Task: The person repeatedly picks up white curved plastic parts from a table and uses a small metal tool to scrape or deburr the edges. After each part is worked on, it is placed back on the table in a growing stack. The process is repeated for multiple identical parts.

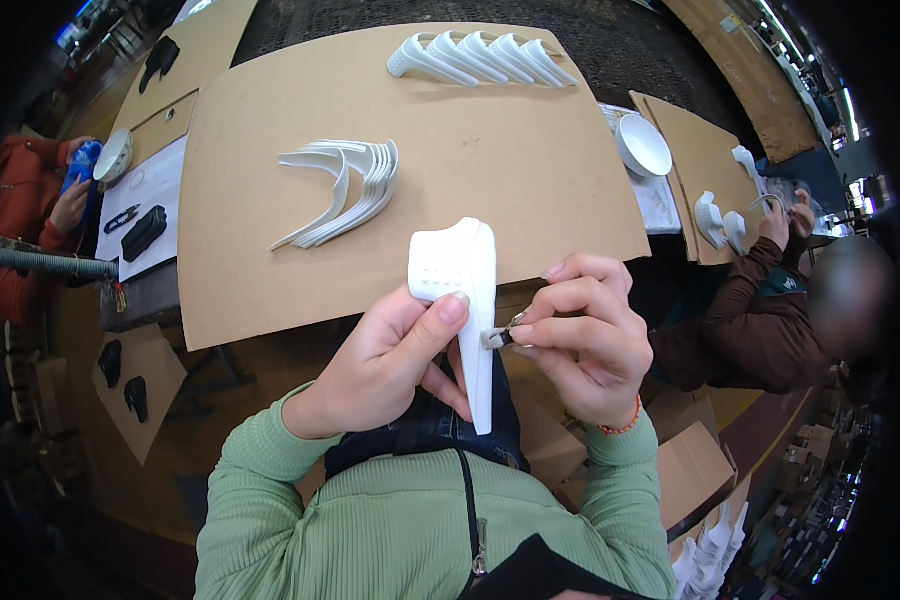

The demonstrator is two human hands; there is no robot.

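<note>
My left hand (395,350) grips a white molded part (480,290), its thumb pressed on the face below rows of small dots. The part is broad at the top and tapers to a narrow end towards my lap. In my right hand (590,335), fingers and thumb pinch a small metal blade-like tool (500,338). Its tip meets the part's right-hand edge; the exact kind of tool is mostly hidden by my fingers. On the cardboard-covered table (300,285) ahead lies a nested stack of curved white parts (365,190).
A row of similar white parts (485,58) lies along the table's far edge. White bowls stand right (643,146) and left (115,155). A person in brown (750,330) works at the right, another in orange (30,190) at the left. Cardboard boxes (680,470) sit below right.
</note>
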